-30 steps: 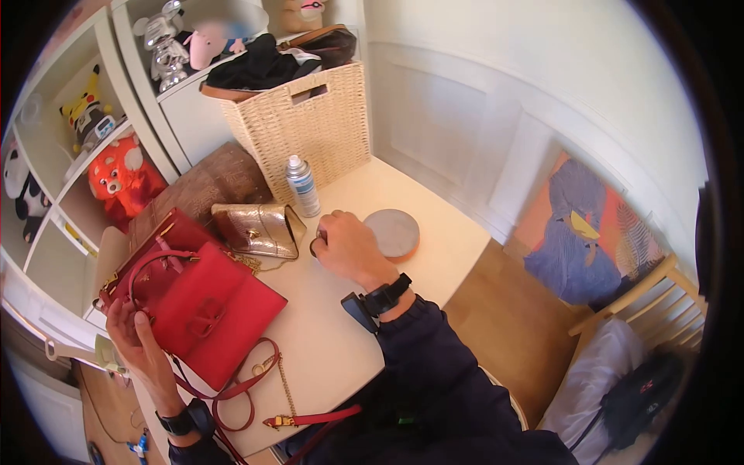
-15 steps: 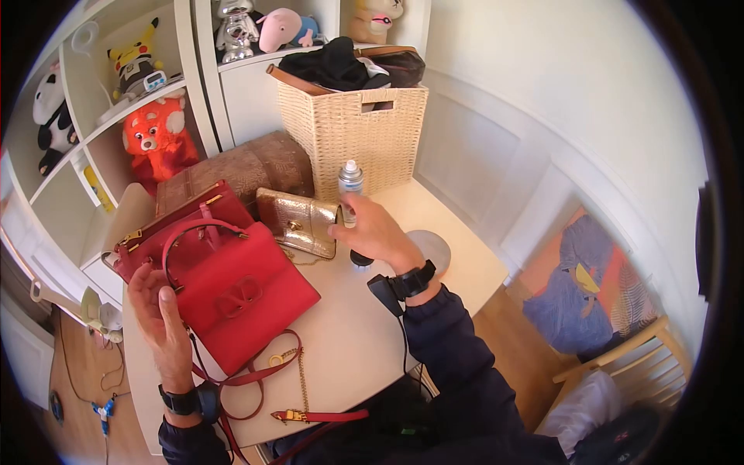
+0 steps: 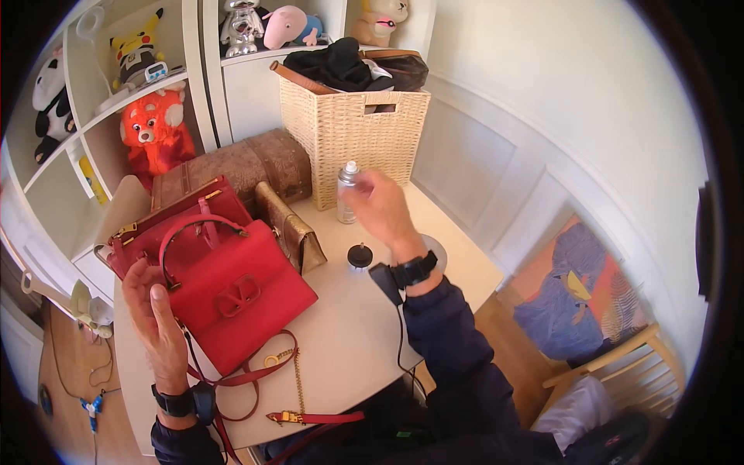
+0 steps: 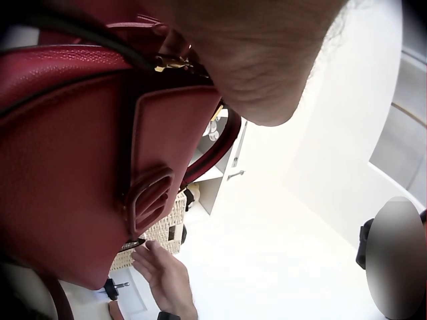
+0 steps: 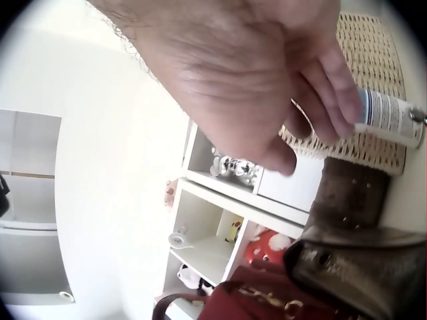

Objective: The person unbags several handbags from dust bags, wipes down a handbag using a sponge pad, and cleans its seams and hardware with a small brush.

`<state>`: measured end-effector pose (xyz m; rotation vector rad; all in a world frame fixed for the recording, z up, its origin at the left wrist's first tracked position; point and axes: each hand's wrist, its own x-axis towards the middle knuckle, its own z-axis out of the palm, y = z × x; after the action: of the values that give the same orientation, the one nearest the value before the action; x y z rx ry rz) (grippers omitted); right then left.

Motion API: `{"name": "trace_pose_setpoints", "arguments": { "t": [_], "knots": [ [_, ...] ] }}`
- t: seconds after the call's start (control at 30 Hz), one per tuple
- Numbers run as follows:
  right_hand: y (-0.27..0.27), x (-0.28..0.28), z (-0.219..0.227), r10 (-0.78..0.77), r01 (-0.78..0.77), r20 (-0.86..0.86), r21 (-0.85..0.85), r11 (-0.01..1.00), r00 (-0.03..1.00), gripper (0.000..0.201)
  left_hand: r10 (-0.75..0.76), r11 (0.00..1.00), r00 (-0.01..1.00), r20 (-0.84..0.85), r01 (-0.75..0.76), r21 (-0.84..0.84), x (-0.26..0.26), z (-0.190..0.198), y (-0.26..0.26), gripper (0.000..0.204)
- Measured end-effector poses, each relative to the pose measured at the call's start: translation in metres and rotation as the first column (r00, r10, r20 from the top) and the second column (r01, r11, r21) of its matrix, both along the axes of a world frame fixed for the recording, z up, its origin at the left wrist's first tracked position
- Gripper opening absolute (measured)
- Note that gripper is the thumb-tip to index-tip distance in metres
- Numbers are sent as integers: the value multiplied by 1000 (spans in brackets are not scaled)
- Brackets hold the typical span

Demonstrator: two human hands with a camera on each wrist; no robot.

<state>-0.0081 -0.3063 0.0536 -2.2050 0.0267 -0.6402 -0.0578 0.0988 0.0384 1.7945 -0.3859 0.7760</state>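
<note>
My left hand (image 3: 157, 329) is upright at the left side of a red handbag (image 3: 248, 298), thumb raised and fingers loosely bent by its handle. The bag's front flap and buckle fill much of the left wrist view. Over the table, my right hand (image 3: 381, 211) overlaps a white spray can (image 3: 346, 203) in the head view; its thumb and fingers stand apart with nothing between them in the right wrist view. Below that hand sits a small round black-topped object (image 3: 359, 256) with a knob. A gold clutch (image 3: 291, 232) stands edge-on behind the red handbag.
A wicker basket (image 3: 356, 143) of dark items and a brown patterned bag (image 3: 240, 170) stand at the back. Behind the right wrist, a grey round disc (image 3: 435, 249) is partly hidden. A red strap (image 3: 333, 417) and chain lie at the front. Shelves hold plush toys.
The right hand has let go of the black-topped object, which now sits on the table. The gold clutch has turned from facing front to edge-on against the red handbag. The left hand stays beside it.
</note>
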Motion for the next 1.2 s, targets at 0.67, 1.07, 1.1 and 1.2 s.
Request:
{"name": "trace_pose_setpoints", "arguments": {
  "t": [0.67,1.07,1.1,1.2],
  "knots": [
    [31,58,23,121,-148,-137,-206,967,983,53,6,1000,999,-54,-6,10,3,-7,4,47],
    [30,77,7,175,-204,-157,-191,960,972,55,-18,1000,997,-70,17,-15,3,-8,5,49],
    [28,78,6,174,-203,-156,-191,960,972,55,-25,999,997,-76,23,-23,4,-8,5,49],
    [25,73,9,190,-229,-210,-181,956,959,56,-27,999,997,-74,24,-38,4,-9,5,48]
  ]
}}
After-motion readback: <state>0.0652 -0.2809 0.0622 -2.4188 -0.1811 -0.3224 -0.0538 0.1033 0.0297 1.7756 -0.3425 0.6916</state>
